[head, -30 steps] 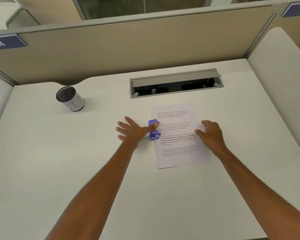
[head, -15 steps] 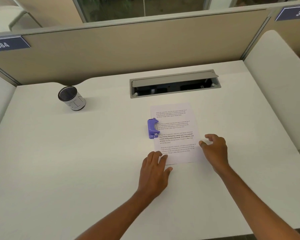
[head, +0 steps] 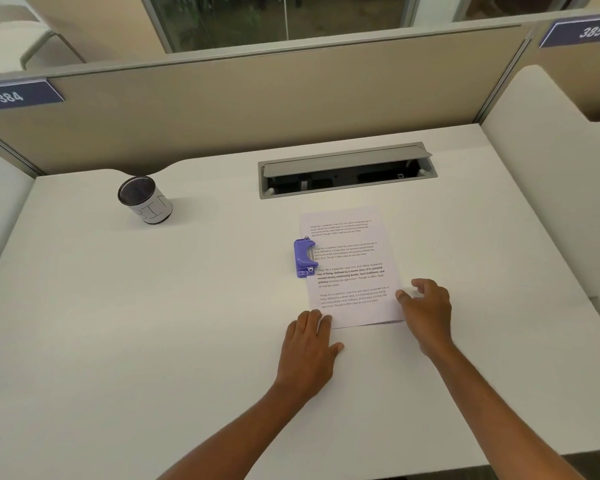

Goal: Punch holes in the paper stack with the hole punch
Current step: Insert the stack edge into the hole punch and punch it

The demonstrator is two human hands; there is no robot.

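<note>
A printed paper stack (head: 350,268) lies on the white desk (head: 153,341). A small purple hole punch (head: 304,258) sits on the stack's left edge, halfway up, with no hand on it. My left hand (head: 309,348) lies flat on the desk, fingertips touching the stack's near left corner. At the stack's near right corner my right hand (head: 426,313) has its fingers apart, thumb resting on the paper's right edge. Neither hand holds anything.
A mesh cup (head: 144,199) with a white label stands at the back left. A grey cable tray (head: 347,171) with its lid up is set into the desk behind the paper. Beige partitions (head: 257,98) close off the back, and a white side panel (head: 551,188) stands on the right.
My left hand let go of the hole punch and drew back to the stack's near left corner. My right hand slid down the paper's right edge toward me.
</note>
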